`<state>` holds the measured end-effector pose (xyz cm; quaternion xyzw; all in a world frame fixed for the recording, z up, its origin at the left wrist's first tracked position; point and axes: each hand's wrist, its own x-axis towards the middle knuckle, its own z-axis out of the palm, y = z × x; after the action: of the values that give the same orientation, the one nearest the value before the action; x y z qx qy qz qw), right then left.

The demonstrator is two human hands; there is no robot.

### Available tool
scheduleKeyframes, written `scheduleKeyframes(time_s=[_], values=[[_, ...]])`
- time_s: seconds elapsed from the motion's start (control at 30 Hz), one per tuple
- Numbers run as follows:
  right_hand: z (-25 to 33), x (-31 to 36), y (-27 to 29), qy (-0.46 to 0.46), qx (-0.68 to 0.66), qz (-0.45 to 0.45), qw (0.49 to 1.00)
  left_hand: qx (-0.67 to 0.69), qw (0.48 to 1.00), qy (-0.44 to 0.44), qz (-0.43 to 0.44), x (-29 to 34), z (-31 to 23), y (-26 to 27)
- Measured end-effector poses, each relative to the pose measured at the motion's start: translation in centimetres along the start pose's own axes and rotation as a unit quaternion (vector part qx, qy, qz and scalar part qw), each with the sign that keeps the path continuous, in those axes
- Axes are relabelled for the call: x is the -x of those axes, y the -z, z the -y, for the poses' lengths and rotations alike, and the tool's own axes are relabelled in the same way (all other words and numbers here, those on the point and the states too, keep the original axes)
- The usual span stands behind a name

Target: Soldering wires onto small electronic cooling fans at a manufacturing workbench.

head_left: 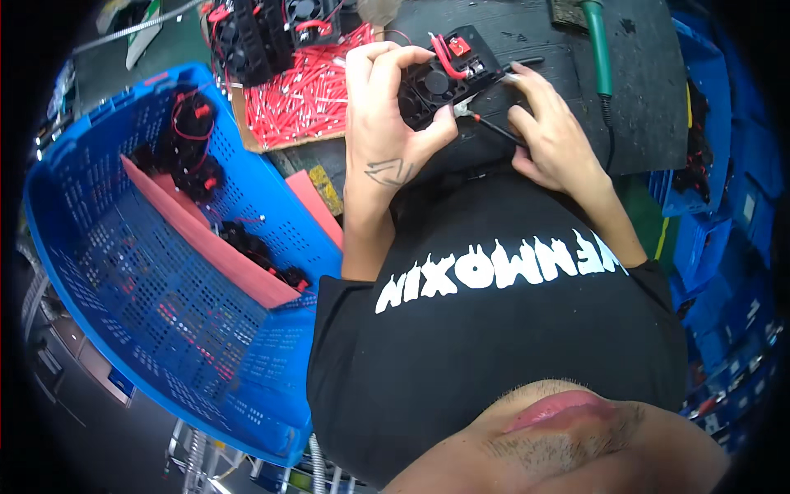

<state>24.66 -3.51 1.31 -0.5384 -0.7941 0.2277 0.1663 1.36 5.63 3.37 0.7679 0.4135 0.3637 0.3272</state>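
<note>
A small black fan (448,81) with red wires sits at the far centre of the scene, held just above a dark tabletop (568,90). The left hand (387,115) wraps around the fan's left side, fingers curled over its far edge and thumb pressed against its near edge, so the hand is closed on it. A line tattoo marks the back of that hand. The right hand (547,132) is just right of the fan, fingers bent together and pinching a thin black tool (494,125) whose metal tip meets the fan's near right corner. A red connector rests on the fan's far face, its wires looping back over the frame.

Left of the fan, a shallow cardboard tray (304,103) holds a heap of red sleeved leads, and more black fans (263,33) are stacked beyond it. At far right, a green-handled soldering iron (599,49) lies on the tabletop, its cord trailing toward the person. A large blue basket (148,272) fills the left of the scene, with pink divider sheets (206,235) and several wired fans inside. Blue bins (708,214) stand along the right edge. The person's black shirt (494,346) with white lettering takes up the near centre.
</note>
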Motion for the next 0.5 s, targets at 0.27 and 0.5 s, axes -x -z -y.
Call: scheduleKeyframes(time_s=[0.27, 0.5], values=[[-0.3, -1.5, 1.7, 0.058, 0.07, 0.096, 0.991, 0.245, 0.954, 0.17, 0.022, 5.0, 1.7, 1.4], [-0.7, -1.8, 3.5, 0.061, -0.018, 0.195, 0.979, 0.347, 0.925, 0.157, 0.009, 7.1, 5.0, 1.6]])
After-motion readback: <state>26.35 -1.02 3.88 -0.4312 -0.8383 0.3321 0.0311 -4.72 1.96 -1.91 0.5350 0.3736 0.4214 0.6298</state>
